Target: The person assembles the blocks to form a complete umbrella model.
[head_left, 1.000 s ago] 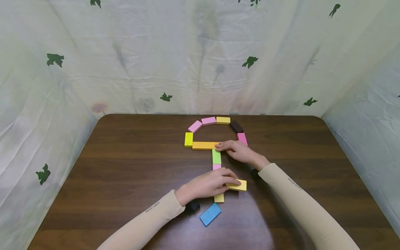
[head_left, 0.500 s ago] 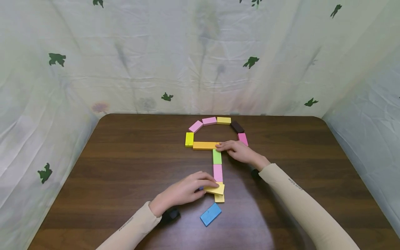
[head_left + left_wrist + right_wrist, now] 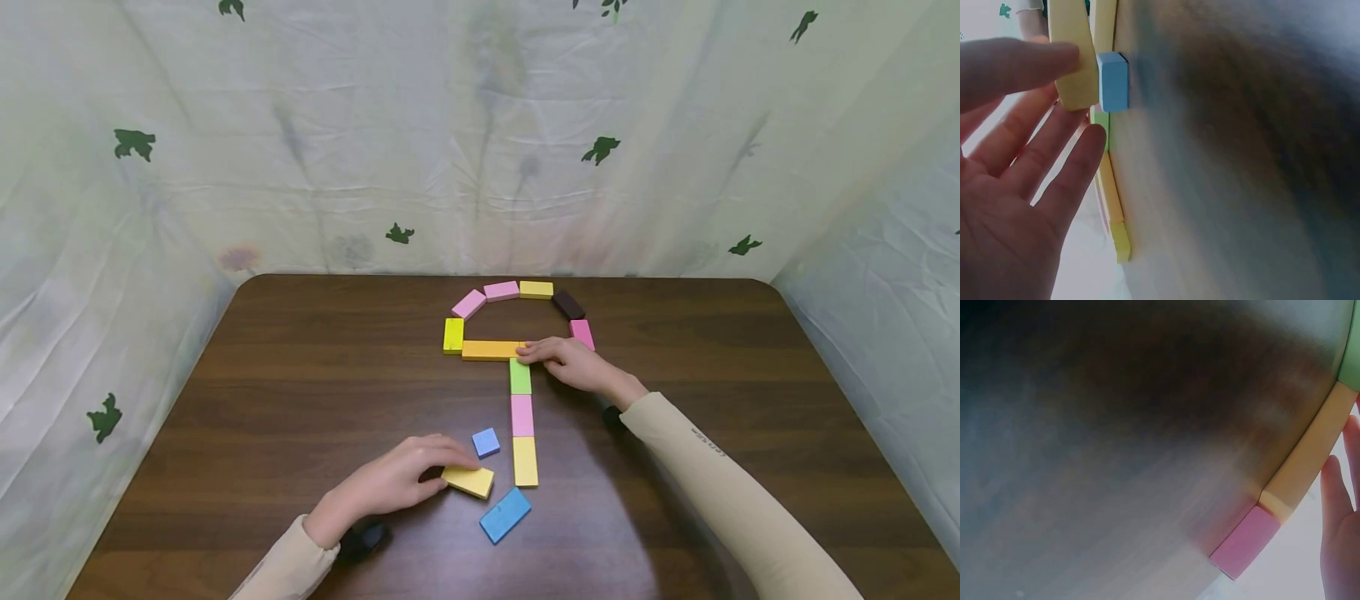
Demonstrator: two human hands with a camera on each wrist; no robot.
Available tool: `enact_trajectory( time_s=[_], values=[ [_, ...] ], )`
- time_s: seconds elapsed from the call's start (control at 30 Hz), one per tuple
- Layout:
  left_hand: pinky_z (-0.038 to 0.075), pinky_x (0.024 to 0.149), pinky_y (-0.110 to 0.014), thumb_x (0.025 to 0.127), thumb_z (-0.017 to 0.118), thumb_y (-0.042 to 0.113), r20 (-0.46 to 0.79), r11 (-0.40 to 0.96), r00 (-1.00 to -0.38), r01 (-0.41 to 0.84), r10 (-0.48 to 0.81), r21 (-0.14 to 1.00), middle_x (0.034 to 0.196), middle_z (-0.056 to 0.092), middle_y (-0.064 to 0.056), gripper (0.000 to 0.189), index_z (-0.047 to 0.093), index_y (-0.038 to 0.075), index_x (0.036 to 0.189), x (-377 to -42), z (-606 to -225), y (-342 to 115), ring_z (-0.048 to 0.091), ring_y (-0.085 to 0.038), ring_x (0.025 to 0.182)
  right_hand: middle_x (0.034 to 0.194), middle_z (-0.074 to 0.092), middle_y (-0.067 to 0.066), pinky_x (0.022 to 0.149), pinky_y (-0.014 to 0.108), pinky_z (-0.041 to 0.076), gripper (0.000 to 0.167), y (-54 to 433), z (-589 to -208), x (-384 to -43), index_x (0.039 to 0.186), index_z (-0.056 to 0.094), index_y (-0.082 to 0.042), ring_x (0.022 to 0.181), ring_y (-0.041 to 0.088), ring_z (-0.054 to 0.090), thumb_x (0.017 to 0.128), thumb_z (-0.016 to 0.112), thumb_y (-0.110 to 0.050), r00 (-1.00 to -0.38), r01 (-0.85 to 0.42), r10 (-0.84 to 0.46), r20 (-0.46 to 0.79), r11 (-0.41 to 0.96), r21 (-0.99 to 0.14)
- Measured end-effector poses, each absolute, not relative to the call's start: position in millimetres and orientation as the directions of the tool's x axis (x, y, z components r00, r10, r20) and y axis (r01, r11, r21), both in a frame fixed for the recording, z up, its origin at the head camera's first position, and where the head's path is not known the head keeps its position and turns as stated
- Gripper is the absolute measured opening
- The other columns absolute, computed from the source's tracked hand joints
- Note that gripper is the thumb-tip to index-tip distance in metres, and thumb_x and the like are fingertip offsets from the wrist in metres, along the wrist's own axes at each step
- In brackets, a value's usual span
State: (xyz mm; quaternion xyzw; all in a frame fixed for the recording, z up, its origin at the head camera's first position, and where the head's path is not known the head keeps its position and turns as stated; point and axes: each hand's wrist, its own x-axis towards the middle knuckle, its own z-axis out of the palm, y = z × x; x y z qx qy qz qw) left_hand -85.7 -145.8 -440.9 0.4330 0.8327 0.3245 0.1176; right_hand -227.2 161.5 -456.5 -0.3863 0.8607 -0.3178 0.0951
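Observation:
My left hand [image 3: 401,475] pinches a yellow block [image 3: 469,481] between thumb and fingers, to the left of a column of blocks. In the left wrist view, the thumb lies across this yellow block [image 3: 1075,81]. A small blue block [image 3: 486,442] is on the table just beyond it, and a longer blue block [image 3: 506,515] lies slantwise closer to me. My right hand [image 3: 573,364] rests with extended fingers at the right part of the orange row [image 3: 491,350], partly covering it. The column below holds a green block [image 3: 520,376], a pink block [image 3: 522,415] and another yellow block [image 3: 525,461].
Above the orange row, an arch of blocks includes a bright yellow block [image 3: 453,336], two light pink ones, a dark brown block [image 3: 568,304] and a deep pink block [image 3: 581,334]. All stand on a brown wooden table [image 3: 300,375]. A patterned curtain [image 3: 330,150] hangs behind.
My left hand has carried the yellow block from right of the column, across it, to the left and toward me. The small blue block has come into full view. The right hand stays put.

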Motion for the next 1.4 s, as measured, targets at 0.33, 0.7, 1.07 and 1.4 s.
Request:
enact_trajectory(
  time_s=[0.33, 0.7, 1.07, 1.4],
  values=[
    [0.046, 0.093, -0.032, 0.088, 0.061, -0.004, 0.05, 0.412, -0.574, 0.643, 0.817, 0.646, 0.117, 0.063, 0.005, 0.035, 0.066, 0.012, 0.119, -80.4, -448.7, -154.7, 0.056, -0.012, 0.11, 0.13, 0.059, 0.006, 0.102, 0.043, 0.038, 0.041, 161.6, -455.7, -226.4, 0.123, 0.065, -0.004, 0.127, 0.025, 0.047, 0.09, 0.046, 0.01, -0.69, -0.6, -0.72, 0.08, 0.506, -0.62],
    [0.041, 0.096, -0.034, 0.086, 0.073, 0.019, 0.127, 0.388, -0.517, 0.762, 0.847, 0.519, 0.12, 0.059, 0.007, 0.035, 0.066, 0.017, 0.12, -67.4, -450.3, -134.2, 0.052, -0.012, 0.113, 0.131, 0.058, 0.005, 0.103, 0.043, 0.037, 0.041, 161.7, -456.0, -226.5, 0.125, 0.065, -0.006, 0.128, 0.024, 0.047, 0.091, 0.047, 0.008, -0.698, -0.587, -0.713, 0.065, 0.518, -0.623],
    [0.039, 0.092, -0.034, 0.082, 0.075, 0.037, 0.14, 0.414, -0.477, 0.849, 0.867, 0.328, 0.116, 0.053, 0.006, 0.051, 0.06, 0.024, 0.129, -50.5, -461.8, -102.3, 0.047, -0.012, 0.109, 0.132, 0.058, 0.005, 0.103, 0.043, 0.036, 0.041, 161.4, -456.0, -225.8, 0.125, 0.064, -0.006, 0.128, 0.025, 0.046, 0.091, 0.046, 0.008, -0.694, -0.589, -0.716, 0.071, 0.509, -0.628],
    [0.041, 0.091, -0.034, 0.083, 0.075, 0.029, 0.151, 0.413, -0.479, 0.85, 0.865, 0.327, 0.115, 0.055, 0.005, 0.048, 0.062, 0.022, 0.128, -52.6, -461.1, -102.5, 0.049, -0.012, 0.107, 0.132, 0.058, 0.005, 0.104, 0.044, 0.036, 0.041, 162.0, -455.7, -225.8, 0.126, 0.064, -0.006, 0.128, 0.025, 0.046, 0.092, 0.046, 0.007, -0.701, -0.573, -0.711, 0.057, 0.515, -0.638]
  ],
)
